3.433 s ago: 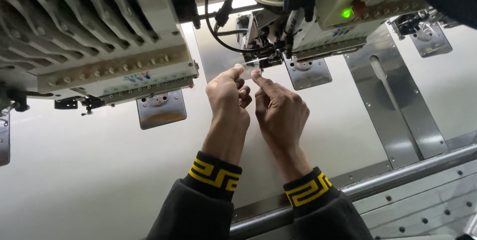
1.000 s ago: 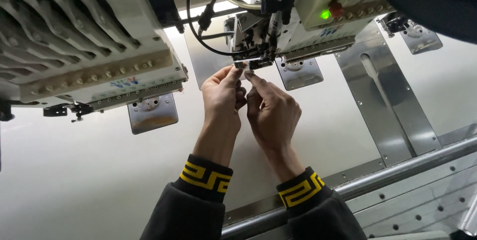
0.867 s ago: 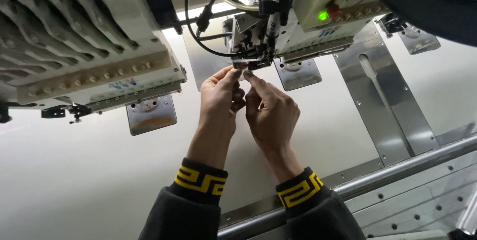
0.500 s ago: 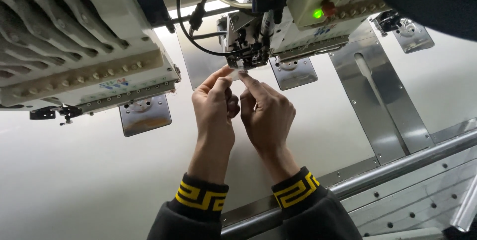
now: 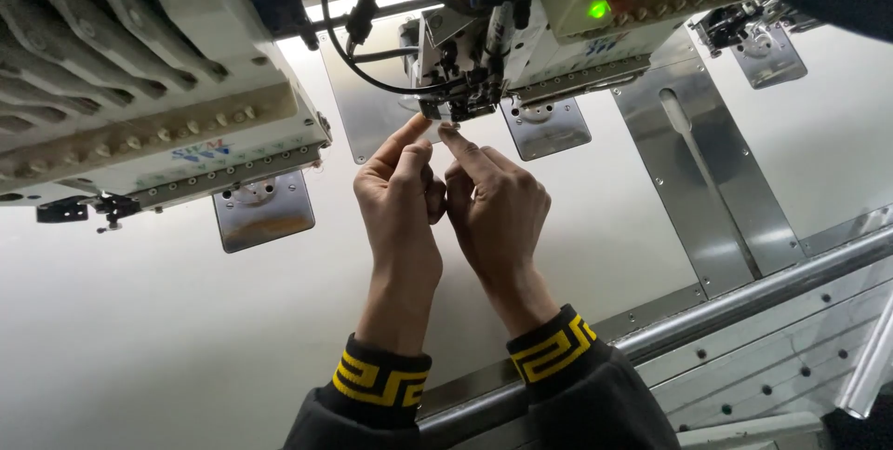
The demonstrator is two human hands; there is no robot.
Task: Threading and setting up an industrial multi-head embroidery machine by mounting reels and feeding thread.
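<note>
Both hands, left hand and right hand, are pinching fingertips together at twelve o'clock beneath the needle assembly, steadying something too fine to identify.

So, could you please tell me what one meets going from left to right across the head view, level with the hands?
Left sewing head → small metal plate → left hand → right hand → long metal bracket → white table.
</note>
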